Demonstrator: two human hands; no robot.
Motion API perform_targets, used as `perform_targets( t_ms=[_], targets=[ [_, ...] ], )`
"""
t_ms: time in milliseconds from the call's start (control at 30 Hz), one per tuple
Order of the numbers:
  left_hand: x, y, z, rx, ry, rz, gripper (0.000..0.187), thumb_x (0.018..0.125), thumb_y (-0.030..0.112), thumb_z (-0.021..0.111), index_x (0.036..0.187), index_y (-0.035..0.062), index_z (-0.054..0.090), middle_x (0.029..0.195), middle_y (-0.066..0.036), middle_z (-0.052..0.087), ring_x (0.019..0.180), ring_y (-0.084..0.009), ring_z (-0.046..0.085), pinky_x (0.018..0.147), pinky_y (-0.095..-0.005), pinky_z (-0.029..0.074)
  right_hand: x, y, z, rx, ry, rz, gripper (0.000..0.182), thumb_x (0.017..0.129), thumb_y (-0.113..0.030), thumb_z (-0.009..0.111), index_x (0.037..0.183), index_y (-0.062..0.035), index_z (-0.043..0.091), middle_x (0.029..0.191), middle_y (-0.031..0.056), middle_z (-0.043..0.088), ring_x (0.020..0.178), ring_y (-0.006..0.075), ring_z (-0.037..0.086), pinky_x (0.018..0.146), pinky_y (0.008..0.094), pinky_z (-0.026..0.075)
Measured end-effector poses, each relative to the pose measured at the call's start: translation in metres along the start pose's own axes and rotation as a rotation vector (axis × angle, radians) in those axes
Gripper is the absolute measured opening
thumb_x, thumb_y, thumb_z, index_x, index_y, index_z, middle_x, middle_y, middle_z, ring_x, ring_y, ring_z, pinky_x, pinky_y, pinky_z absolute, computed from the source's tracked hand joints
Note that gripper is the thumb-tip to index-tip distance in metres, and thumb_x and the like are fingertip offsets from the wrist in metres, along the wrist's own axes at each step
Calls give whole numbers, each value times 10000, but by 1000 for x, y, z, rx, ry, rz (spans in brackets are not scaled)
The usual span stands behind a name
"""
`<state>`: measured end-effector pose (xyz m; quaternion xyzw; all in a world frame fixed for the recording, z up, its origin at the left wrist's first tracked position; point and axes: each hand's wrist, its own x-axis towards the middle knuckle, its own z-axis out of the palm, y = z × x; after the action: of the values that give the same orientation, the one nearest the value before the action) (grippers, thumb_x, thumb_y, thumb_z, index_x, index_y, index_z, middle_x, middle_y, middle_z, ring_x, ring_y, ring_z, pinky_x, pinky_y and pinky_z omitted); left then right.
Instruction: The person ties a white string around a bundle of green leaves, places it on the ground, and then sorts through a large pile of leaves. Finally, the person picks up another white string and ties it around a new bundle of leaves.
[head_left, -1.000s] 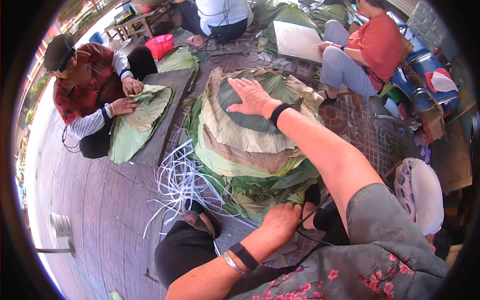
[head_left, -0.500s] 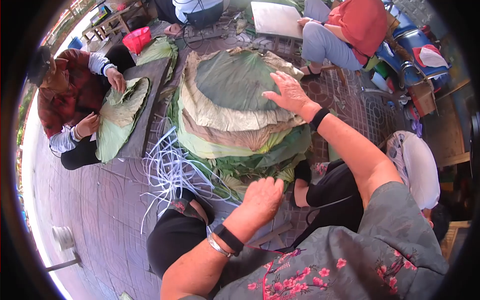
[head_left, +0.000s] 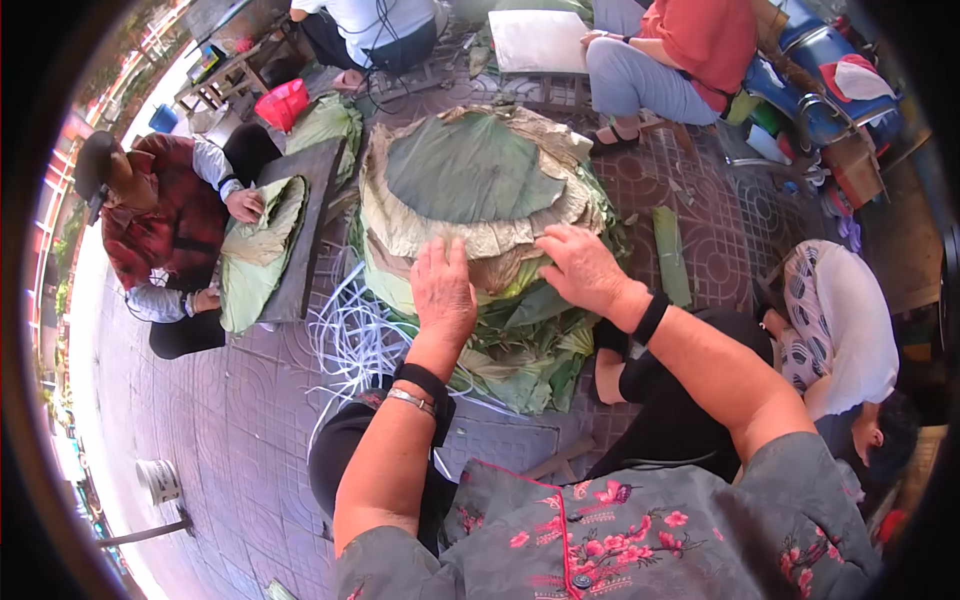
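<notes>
A tall stack of large lotus leaves (head_left: 400,245) stands in front of me, pale dried leaves above greener ones. A dark green leaf (head_left: 470,165) lies flat on top. My left hand (head_left: 445,290) is at the near edge of the stack, fingers stretched forward over the pale rim. Farther right, my right hand (head_left: 585,268) rests by the same edge with its fingers pointing left and thumb apart. Neither hand visibly holds anything. Whether the fingertips press on the leaves or hover just above them is hard to tell.
Tangled white plastic strips (head_left: 358,335) lie left of the stack. At left, a person (head_left: 165,215) handles folded leaves (head_left: 262,250) on a dark board (head_left: 318,215). Other people sit behind and at right. A rolled green leaf (head_left: 671,255) lies on the paving.
My left hand has moved forward from near my lap to the stack's near edge. My right hand has drawn back from the top leaf toward that edge.
</notes>
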<state>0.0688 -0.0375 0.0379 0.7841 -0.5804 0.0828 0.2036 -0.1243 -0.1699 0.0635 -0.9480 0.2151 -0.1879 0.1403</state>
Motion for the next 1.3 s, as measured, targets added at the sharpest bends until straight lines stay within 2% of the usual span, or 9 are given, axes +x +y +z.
perform_targets(
  t_ms=[200, 333, 533, 700, 833, 967, 1167, 1233, 1300],
  targets=[
    [11, -16, 19, 83, 117, -4, 404, 784, 61, 636, 1188, 36, 630, 1259, -165, 587, 1220, -374, 508, 1062, -457, 363, 2, 3, 12, -52, -29, 10, 531, 792, -176, 709, 1270, -4, 557, 1367, 230, 497, 1297, 365, 457, 1093, 440, 355],
    [18, -18, 16, 12, 185, 28, 288, 795, 59, 641, 1080, 46, 679, 1136, -115, 656, 1137, -334, 572, 1018, -454, 399, 16, 0, 10, 32, 34, -22, 496, 786, -162, 714, 1237, -8, 577, 1333, 226, 521, 1272, 367, 475, 1084, 447, 363],
    [27, 12, -13, 136, -7, 63, 208, 775, 111, 645, 967, 34, 659, 1020, -133, 669, 1072, -317, 608, 1036, -489, 384, 30, -2, 18, 6, 126, -67, 421, 763, -131, 706, 1160, -26, 610, 1280, 196, 552, 1228, 358, 506, 1052, 447, 385],
    [16, 10, -9, 38, -228, 103, 162, 755, 126, 629, 880, 24, 629, 967, -156, 656, 1012, -321, 615, 1026, -513, 379, 30, 5, 20, 28, -114, -84, 286, 762, -63, 653, 1047, -39, 625, 1179, 158, 571, 1167, 348, 538, 995, 448, 425],
    [28, -10, -14, -383, 66, -89, 258, 824, 192, 666, 1026, 31, 659, 1047, -173, 665, 1072, -345, 595, 981, -442, 428, 27, 4, 22, 31, -44, -147, 221, 759, -117, 672, 960, -46, 612, 1050, 137, 557, 1113, 332, 539, 928, 442, 448],
    [26, -92, 25, -131, 403, -238, 527, 865, 292, 675, 1271, -10, 531, 1168, -226, 622, 1141, -386, 563, 996, -447, 424, 26, 2, 19, 17, -134, -110, 260, 751, -145, 689, 971, -36, 604, 1058, 137, 544, 1136, 326, 520, 925, 436, 448],
    [42, -146, 39, -366, 232, -686, 672, 848, 386, 702, 1317, -39, 475, 1143, -251, 616, 1083, -387, 595, 929, -437, 463, 31, -6, 10, -18, -256, -83, 365, 761, -133, 688, 1083, 2, 585, 1215, 209, 530, 1204, 372, 492, 977, 442, 434],
    [53, -158, 49, -399, 240, -682, 632, 830, 395, 719, 1238, -54, 542, 1012, -213, 660, 939, -335, 640, 835, -410, 493, 28, -4, 16, -40, -147, -133, 288, 760, -142, 680, 1010, -23, 599, 1128, 173, 542, 1146, 339, 507, 910, 436, 444],
    [58, -175, 64, -486, 212, -690, 534, 852, 358, 712, 1170, -56, 595, 918, -156, 688, 836, -268, 659, 764, -375, 507, 25, -4, 18, -69, -167, -130, 357, 774, -148, 678, 1091, -11, 587, 1238, 202, 532, 1204, 349, 489, 934, 442, 438]
  ],
)
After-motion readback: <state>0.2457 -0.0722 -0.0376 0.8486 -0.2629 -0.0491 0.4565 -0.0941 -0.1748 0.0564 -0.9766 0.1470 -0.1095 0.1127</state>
